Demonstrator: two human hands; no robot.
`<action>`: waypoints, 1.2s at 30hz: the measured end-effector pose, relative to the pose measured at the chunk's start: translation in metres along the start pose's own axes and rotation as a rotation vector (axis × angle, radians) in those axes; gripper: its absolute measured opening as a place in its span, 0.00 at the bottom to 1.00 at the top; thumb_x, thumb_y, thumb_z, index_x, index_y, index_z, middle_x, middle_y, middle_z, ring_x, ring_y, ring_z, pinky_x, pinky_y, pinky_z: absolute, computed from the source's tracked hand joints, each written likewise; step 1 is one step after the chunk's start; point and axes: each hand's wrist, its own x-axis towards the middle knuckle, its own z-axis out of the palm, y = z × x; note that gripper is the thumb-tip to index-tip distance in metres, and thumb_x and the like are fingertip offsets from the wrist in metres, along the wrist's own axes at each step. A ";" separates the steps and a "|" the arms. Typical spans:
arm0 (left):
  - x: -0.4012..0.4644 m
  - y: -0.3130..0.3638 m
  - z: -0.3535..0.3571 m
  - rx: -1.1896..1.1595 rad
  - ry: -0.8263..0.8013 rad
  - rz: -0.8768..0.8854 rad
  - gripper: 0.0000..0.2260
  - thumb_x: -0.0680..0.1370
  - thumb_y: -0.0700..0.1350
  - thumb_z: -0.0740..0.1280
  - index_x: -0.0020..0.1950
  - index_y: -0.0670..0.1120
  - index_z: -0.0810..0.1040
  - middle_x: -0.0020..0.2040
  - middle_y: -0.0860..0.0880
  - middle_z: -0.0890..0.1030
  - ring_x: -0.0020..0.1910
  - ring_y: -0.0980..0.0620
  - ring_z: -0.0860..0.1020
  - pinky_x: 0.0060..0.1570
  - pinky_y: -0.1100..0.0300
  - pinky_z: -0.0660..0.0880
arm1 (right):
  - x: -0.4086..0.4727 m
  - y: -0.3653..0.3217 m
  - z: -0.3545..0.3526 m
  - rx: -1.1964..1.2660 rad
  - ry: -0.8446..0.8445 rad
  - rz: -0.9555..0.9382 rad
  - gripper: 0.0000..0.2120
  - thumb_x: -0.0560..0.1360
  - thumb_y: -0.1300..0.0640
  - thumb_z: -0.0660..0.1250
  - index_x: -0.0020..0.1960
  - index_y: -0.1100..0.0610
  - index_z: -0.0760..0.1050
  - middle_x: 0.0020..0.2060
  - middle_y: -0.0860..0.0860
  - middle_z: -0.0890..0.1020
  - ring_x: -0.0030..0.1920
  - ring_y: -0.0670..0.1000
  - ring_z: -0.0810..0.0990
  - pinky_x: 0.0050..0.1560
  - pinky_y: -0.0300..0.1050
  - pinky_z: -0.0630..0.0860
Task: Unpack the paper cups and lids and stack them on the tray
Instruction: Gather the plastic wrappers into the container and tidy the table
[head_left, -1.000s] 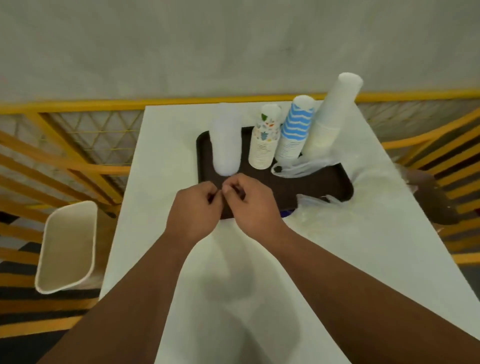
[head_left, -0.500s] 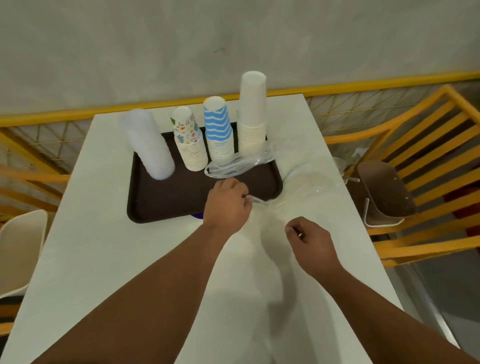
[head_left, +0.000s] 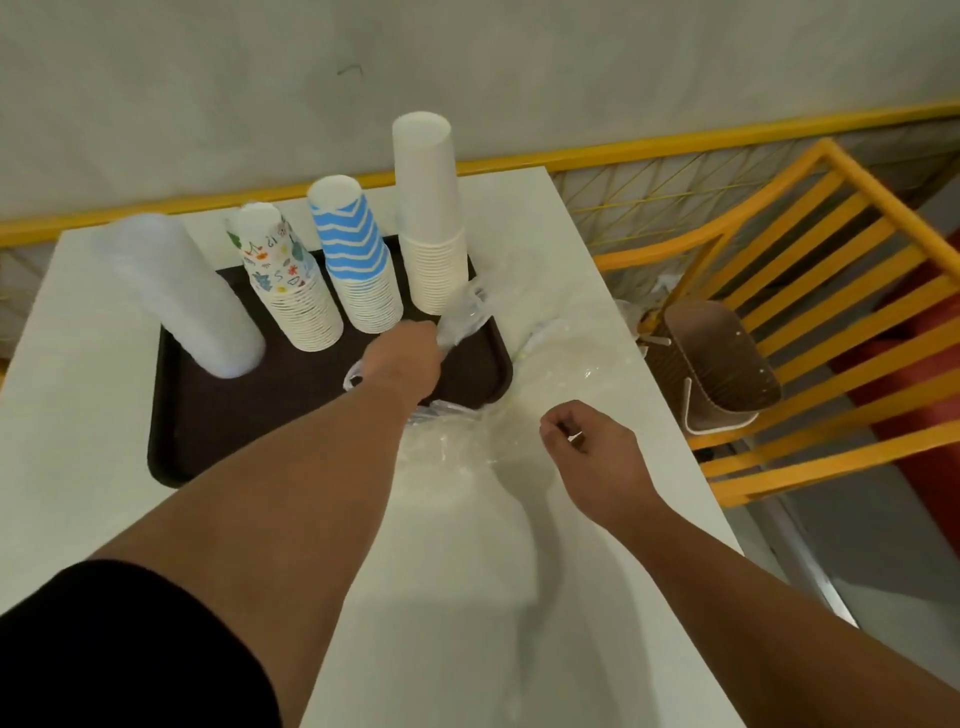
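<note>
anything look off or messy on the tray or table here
Yes: loose clear plastic wrap lies crumpled on the dark brown tray, gripped by the left hand, and more wrap spreads over the white table. The four cup and lid stacks stand inverted but orderly.

place: café or canteen seating area | evidence: white table (head_left: 597, 270) set against a plain wall (head_left: 467, 62) | yellow railing (head_left: 727, 140) seen behind the table | yellow slatted chair (head_left: 831, 291) placed right of the table | brown serving tray (head_left: 218, 415) laid on the table
</note>
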 end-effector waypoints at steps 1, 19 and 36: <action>-0.005 0.000 -0.005 -0.002 0.018 0.010 0.11 0.79 0.43 0.65 0.60 0.44 0.75 0.55 0.43 0.78 0.54 0.42 0.78 0.52 0.48 0.76 | 0.002 -0.002 0.001 0.028 0.004 0.013 0.05 0.80 0.53 0.63 0.50 0.50 0.78 0.40 0.44 0.79 0.38 0.45 0.77 0.41 0.36 0.73; -0.213 -0.072 -0.133 -1.016 0.372 0.077 0.27 0.75 0.55 0.71 0.72 0.55 0.66 0.62 0.59 0.75 0.49 0.50 0.80 0.54 0.53 0.78 | -0.045 -0.159 0.039 0.465 0.023 -0.241 0.16 0.69 0.51 0.74 0.55 0.54 0.81 0.47 0.48 0.85 0.49 0.50 0.83 0.54 0.51 0.80; -0.290 -0.138 0.003 -0.142 0.471 0.463 0.18 0.70 0.44 0.75 0.59 0.45 0.81 0.55 0.45 0.81 0.56 0.45 0.78 0.58 0.50 0.75 | -0.120 -0.083 0.104 -0.749 0.009 -0.841 0.17 0.65 0.60 0.80 0.53 0.54 0.83 0.45 0.54 0.83 0.42 0.55 0.81 0.46 0.49 0.78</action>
